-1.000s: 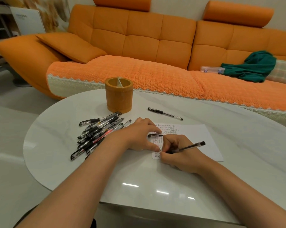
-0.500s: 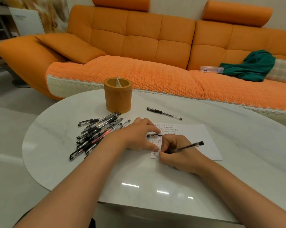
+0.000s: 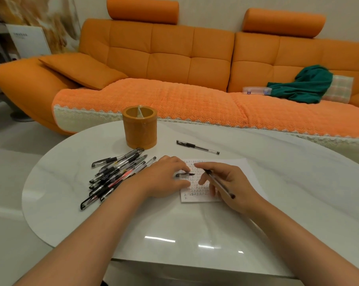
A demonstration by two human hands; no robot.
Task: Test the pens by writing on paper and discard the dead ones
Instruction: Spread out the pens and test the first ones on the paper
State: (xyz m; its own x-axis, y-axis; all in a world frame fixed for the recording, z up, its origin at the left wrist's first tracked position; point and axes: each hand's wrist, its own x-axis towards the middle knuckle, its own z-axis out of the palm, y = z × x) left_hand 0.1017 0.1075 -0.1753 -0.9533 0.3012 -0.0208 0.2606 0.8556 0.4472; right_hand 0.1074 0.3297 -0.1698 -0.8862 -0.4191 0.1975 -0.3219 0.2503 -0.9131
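A white sheet of paper (image 3: 244,172) with rows of small written marks lies on the round white table (image 3: 174,228). My right hand (image 3: 234,186) holds a black pen (image 3: 219,183) lifted off the sheet, its tip pointing up and left toward my left hand. My left hand (image 3: 166,178) rests on the paper's left part and pinches a black pen cap (image 3: 184,174) between its fingers. A pile of several black pens (image 3: 112,174), with a red one among them, lies left of my left hand. One capped pen (image 3: 197,147) lies alone beyond the paper.
An orange cylindrical holder (image 3: 139,127) stands at the back of the table, behind the pile. An orange sofa (image 3: 174,79) runs along the far side, with a green cloth (image 3: 306,85) and a clear plastic box (image 3: 255,90) on its seat.
My right hand stopped writing, lifted the pen off the lower left of the paper and turned it so its tip points toward the cap in my left hand. The view has shifted slightly.
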